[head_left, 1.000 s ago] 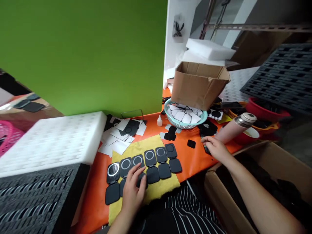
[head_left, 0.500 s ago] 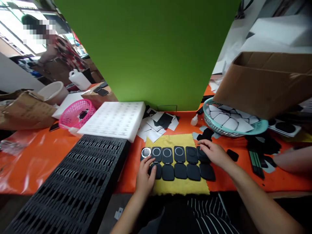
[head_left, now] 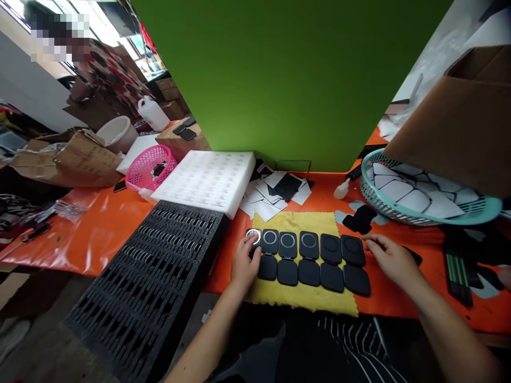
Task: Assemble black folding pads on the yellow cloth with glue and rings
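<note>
A row of several black hinged square pads (head_left: 309, 257) lies on a yellow cloth (head_left: 302, 222) on the orange table (head_left: 99, 229). Most upper halves show a pale ring; the leftmost one (head_left: 253, 234) has a silvery mesh disc. My left hand (head_left: 244, 263) rests on that left end, fingers curled over the leftmost pad. My right hand (head_left: 391, 259) sits at the right end, its fingertips pinched against the edge of the last pad (head_left: 353, 246).
A black slotted foam tray (head_left: 147, 282) and a white foam block (head_left: 207, 181) lie to the left. Paper squares (head_left: 275, 192), a small glue bottle (head_left: 341, 189), a teal basket (head_left: 423, 202), a cardboard box (head_left: 459, 127) and a pink basket (head_left: 149, 167) surround the cloth. Another person stands far left.
The view swung left and closer. My right hand slid from on top of the last pads to their right edge. My left hand stays at the left end.
</note>
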`<move>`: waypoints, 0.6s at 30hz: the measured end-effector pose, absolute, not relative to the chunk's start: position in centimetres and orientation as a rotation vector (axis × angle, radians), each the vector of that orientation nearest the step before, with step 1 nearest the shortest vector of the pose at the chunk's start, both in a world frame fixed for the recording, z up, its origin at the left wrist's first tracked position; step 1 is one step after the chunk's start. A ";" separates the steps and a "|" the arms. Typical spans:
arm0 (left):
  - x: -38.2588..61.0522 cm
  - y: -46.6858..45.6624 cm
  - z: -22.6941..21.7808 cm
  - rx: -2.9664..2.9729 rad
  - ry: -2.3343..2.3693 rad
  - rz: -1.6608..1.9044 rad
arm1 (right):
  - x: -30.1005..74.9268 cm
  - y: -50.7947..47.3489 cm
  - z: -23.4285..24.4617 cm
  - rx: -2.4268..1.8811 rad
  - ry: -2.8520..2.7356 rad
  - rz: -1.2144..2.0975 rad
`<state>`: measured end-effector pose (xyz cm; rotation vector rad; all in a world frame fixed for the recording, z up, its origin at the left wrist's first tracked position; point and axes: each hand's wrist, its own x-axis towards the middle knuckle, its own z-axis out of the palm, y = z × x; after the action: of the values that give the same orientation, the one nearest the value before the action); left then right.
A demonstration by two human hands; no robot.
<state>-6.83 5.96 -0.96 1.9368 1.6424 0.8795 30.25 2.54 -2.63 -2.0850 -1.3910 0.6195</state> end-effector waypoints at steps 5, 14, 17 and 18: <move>-8.5 7.5 -1.4 1.868 1.784 0.903 | 31.0 2.8 -3.8 -2.179 -1.316 0.589; -7.3 8.8 0.0 1.940 1.808 0.801 | 30.0 2.8 -5.9 -2.135 -1.044 0.550; -7.3 8.6 4.0 2.114 1.703 0.841 | 29.5 2.3 -6.1 -2.146 -0.990 0.452; -7.7 8.5 5.6 2.188 1.679 0.841 | 29.3 2.3 -6.1 -2.143 -0.991 0.429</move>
<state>-7.66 8.49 5.57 2.1880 1.6794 0.8406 29.29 2.25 -6.14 -2.1429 -0.9907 0.4293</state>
